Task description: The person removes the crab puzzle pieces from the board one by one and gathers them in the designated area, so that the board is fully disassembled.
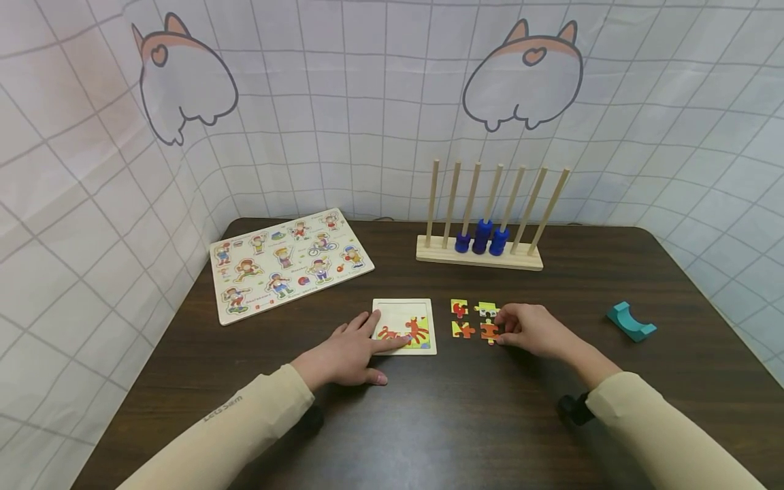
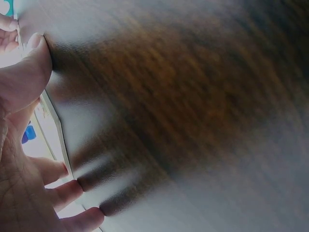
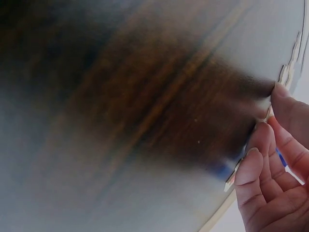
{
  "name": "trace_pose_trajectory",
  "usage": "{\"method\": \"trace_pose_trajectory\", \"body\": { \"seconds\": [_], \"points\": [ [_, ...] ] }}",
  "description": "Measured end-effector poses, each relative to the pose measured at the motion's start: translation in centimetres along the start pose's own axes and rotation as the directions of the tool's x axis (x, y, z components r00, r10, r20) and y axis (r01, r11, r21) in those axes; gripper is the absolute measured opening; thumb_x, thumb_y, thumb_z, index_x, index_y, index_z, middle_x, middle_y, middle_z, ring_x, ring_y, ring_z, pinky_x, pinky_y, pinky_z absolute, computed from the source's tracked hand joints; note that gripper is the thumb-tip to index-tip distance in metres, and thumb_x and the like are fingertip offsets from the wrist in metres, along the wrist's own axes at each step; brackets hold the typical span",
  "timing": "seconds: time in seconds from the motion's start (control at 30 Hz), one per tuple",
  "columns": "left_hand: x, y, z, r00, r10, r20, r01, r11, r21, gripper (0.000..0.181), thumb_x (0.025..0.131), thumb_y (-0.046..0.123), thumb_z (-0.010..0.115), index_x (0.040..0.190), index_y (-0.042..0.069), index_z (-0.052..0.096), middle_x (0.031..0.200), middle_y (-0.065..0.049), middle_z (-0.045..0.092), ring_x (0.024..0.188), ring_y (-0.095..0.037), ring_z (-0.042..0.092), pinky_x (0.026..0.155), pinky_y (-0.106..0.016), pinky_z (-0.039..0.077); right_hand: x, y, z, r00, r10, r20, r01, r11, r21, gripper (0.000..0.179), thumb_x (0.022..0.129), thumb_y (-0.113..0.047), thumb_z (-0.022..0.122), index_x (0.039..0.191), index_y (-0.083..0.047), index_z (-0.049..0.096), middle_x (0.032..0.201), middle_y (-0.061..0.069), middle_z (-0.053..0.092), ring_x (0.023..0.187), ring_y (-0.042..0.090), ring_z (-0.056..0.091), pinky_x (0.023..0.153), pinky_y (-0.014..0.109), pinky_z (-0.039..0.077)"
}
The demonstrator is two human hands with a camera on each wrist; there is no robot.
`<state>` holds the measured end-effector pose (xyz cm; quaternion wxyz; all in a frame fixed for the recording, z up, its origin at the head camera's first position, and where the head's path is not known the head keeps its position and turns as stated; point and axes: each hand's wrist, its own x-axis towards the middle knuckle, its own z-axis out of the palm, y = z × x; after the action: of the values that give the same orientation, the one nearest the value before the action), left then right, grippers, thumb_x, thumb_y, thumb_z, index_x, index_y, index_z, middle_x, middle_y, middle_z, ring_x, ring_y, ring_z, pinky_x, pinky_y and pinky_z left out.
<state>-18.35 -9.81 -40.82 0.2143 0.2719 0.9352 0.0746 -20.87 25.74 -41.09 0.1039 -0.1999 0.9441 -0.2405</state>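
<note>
My left hand lies with spread, straight fingers on the white-framed puzzle tray, its index finger across the lower part. Inside the tray, fitted pieces show a red animal picture on yellow-green, while the upper left is bare. To the right, my right hand has its thumb and fingers curled at the edge of an orange jigsaw piece, pinching it at the tabletop. A white-and-green piece lies just above, by the fingertips. Two more pieces, a red-yellow one and an orange-yellow one, lie between tray and hand.
A large wooden picture board with sports figures lies at the back left. Behind the pieces stands a wooden peg rack with several upright rods and blue beads. A teal curved block sits at right on the dark table.
</note>
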Motion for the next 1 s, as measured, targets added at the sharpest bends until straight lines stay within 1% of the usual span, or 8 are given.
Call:
{"method": "trace_pose_trajectory", "body": {
  "seconds": [0.13,0.23,0.33,0.4,0.57,0.73,0.83,1.0],
  "points": [
    [0.0,0.0,0.0,1.000,0.005,-0.004,-0.005,1.000,0.002,0.074,0.091,0.045,0.074,0.155,0.047,0.037,0.171,-0.020,0.011,0.157,-0.042,0.014,0.121,-0.064,0.025,0.0,0.0,-0.5,1.000,0.020,-0.013,-0.020,1.000,0.004,0.018,0.095,-0.011,0.072,0.109,0.000,0.069,0.087,0.005,0.069,0.074,0.012,0.060,0.066,0.030,0.051],
    [0.1,0.0,0.0,1.000,0.006,-0.006,-0.006,1.000,0.001,0.074,0.091,0.045,0.074,0.155,0.047,0.037,0.171,-0.020,0.011,0.157,-0.042,0.014,0.121,-0.063,0.025,0.2,-0.2,-0.9,0.998,0.028,-0.055,-0.028,1.000,0.003,0.015,0.099,-0.007,0.065,0.111,0.001,0.068,0.090,0.008,0.071,0.073,0.013,0.061,0.066,0.031,0.052],
    [0.1,0.0,0.1,1.000,0.003,-0.003,-0.003,1.000,-0.003,0.074,0.091,0.045,0.074,0.155,0.048,0.037,0.171,-0.020,0.011,0.158,-0.042,0.014,0.121,-0.063,0.024,0.6,-0.8,-1.0,0.995,0.016,-0.101,-0.016,1.000,-0.001,0.014,0.100,-0.006,0.063,0.111,0.002,0.068,0.092,0.010,0.072,0.073,0.013,0.061,0.067,0.032,0.053],
    [0.1,-0.1,0.1,1.000,0.000,0.000,0.000,1.000,-0.005,0.074,0.091,0.045,0.074,0.155,0.047,0.037,0.172,-0.020,0.011,0.158,-0.042,0.013,0.121,-0.063,0.024,1.1,-1.5,-0.7,0.994,-0.002,-0.113,0.002,1.000,-0.002,0.014,0.099,-0.006,0.064,0.110,0.002,0.069,0.091,0.009,0.072,0.072,0.013,0.060,0.066,0.032,0.052],
    [0.1,-0.1,0.0,1.000,0.003,-0.002,-0.003,1.000,0.004,0.074,0.091,0.045,0.074,0.155,0.048,0.037,0.171,-0.020,0.011,0.158,-0.042,0.014,0.121,-0.063,0.025,2.9,-4.2,0.8,0.996,-0.048,-0.068,0.049,0.999,0.004,0.017,0.097,-0.009,0.069,0.111,0.000,0.069,0.087,0.005,0.069,0.070,0.012,0.057,0.066,0.031,0.050],
    [0.1,-0.1,0.0,1.000,0.012,-0.013,-0.011,1.000,0.018,0.073,0.091,0.047,0.074,0.155,0.048,0.038,0.171,-0.021,0.011,0.157,-0.042,0.015,0.120,-0.064,0.027,5.0,-7.2,2.6,0.990,-0.143,-0.021,0.141,0.989,-0.046,0.023,0.093,-0.010,0.074,0.114,-0.001,0.070,0.094,0.007,0.068,0.080,0.016,0.058,0.074,0.033,0.052],
    [0.0,-0.1,0.0,1.000,0.019,-0.018,-0.019,1.000,0.018,0.073,0.091,0.047,0.074,0.155,0.047,0.038,0.171,-0.022,0.011,0.157,-0.043,0.015,0.119,-0.065,0.028,5.9,-8.7,3.4,0.983,-0.184,0.013,0.185,0.979,-0.089,0.028,0.092,-0.011,0.075,0.118,0.000,0.070,0.099,0.011,0.066,0.081,0.017,0.057,0.076,0.034,0.052],
    [-0.1,-0.2,-0.1,0.999,0.029,-0.017,-0.028,0.999,0.022,0.072,0.091,0.047,0.073,0.155,0.046,0.039,0.171,-0.022,0.011,0.157,-0.043,0.015,0.119,-0.065,0.028,6.9,-10.0,4.2,0.985,-0.156,0.070,0.165,0.975,-0.147,0.032,0.093,-0.019,0.076,0.121,-0.004,0.071,0.109,0.011,0.064,0.085,0.017,0.055,0.080,0.036,0.052]
  ]
}}
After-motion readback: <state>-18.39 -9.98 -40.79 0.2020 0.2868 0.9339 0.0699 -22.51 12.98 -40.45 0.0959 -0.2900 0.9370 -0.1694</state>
